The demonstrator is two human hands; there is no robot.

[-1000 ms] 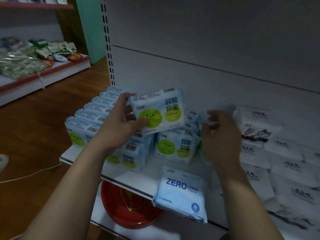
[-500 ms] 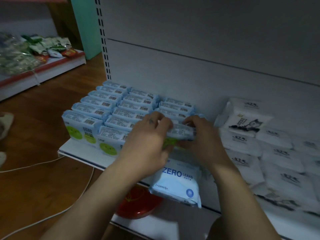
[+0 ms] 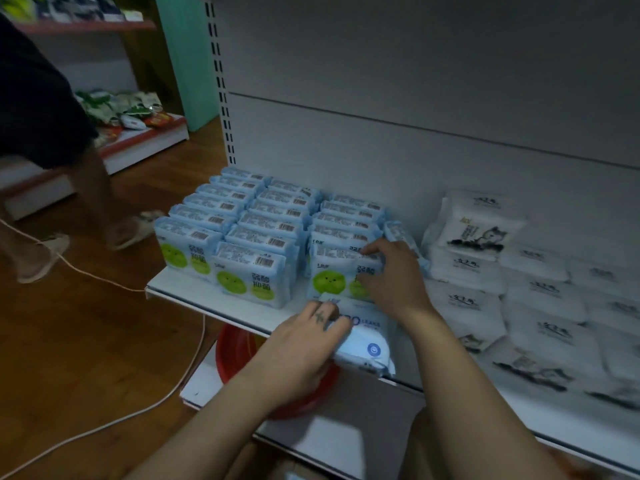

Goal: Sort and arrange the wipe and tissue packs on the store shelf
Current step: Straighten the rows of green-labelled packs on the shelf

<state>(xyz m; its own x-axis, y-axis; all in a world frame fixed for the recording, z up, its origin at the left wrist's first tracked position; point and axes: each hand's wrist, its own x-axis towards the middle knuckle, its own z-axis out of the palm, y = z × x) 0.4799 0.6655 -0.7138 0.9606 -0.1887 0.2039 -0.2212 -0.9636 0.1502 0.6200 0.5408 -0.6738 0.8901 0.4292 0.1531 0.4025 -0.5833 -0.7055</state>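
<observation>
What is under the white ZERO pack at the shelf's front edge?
The pack lies on the shelf, its front overhanging the edge. Below, a red basin on the lower shelf shows partly. The pack and the left hand cover the rest.
</observation>
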